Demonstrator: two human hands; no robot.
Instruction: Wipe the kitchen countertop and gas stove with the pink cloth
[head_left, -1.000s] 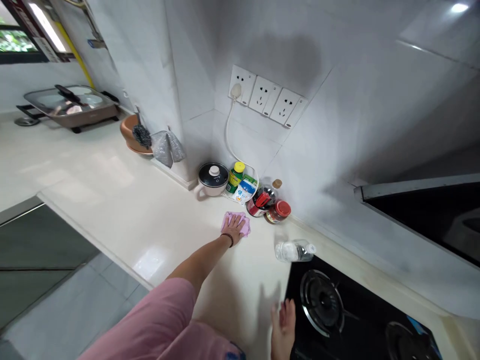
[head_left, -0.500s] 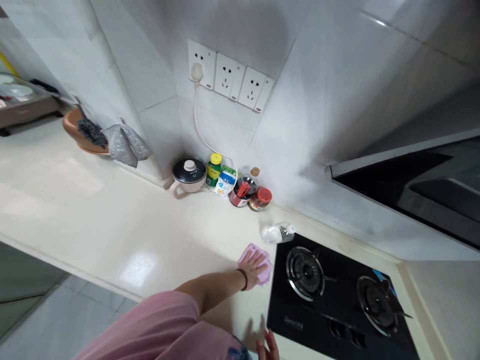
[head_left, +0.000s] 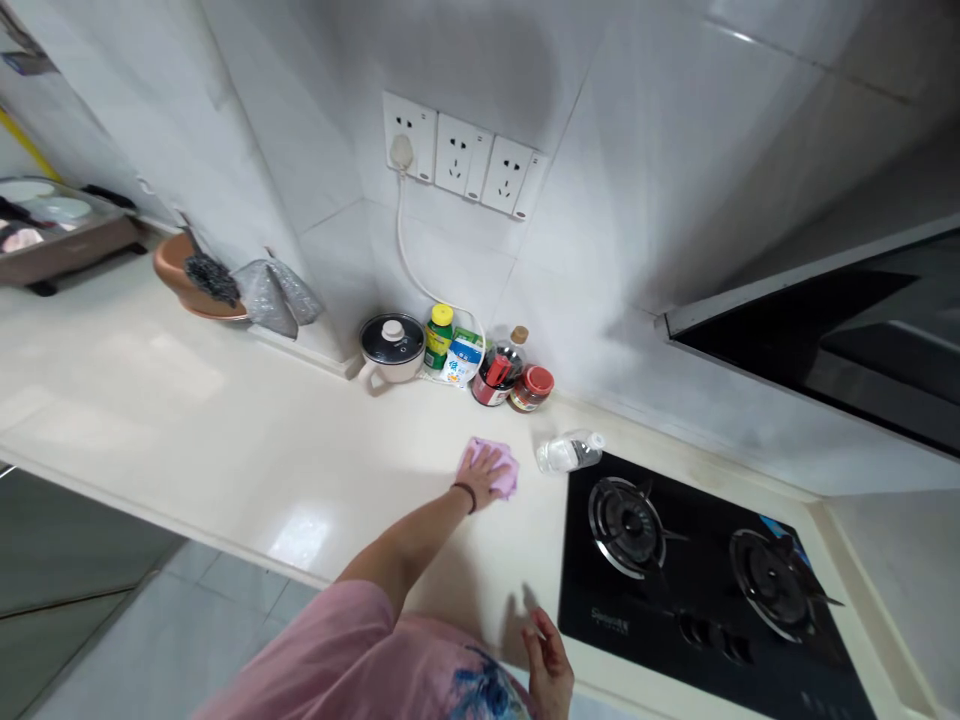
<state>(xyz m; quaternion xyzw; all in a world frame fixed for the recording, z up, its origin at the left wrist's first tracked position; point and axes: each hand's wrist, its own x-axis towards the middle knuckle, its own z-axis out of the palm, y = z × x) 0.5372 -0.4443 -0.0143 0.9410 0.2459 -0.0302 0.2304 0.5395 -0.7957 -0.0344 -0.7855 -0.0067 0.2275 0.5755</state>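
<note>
My left hand (head_left: 484,470) presses down on a crumpled pink cloth (head_left: 504,472) on the cream countertop (head_left: 225,440), just left of the black gas hob (head_left: 697,570). A dark band circles that wrist. A clear plastic bottle (head_left: 568,452) lies on its side right of the cloth, at the hob's back left corner. My right hand (head_left: 549,660) hovers low at the counter's front edge near the hob, fingers loosely curled and holding nothing.
In the corner stand a small lidded pot (head_left: 391,346), a yellow-capped jar (head_left: 439,336), a carton (head_left: 459,360) and red-lidded jars (head_left: 531,388). Wall sockets (head_left: 465,155) carry one plugged cord. An orange bowl with a brush (head_left: 196,285) and a range hood (head_left: 825,330) flank the counter.
My left hand slid the cloth from near the jars toward the hob's edge, then back up and left. My right hand stayed low at the front edge. The view shifted right.
</note>
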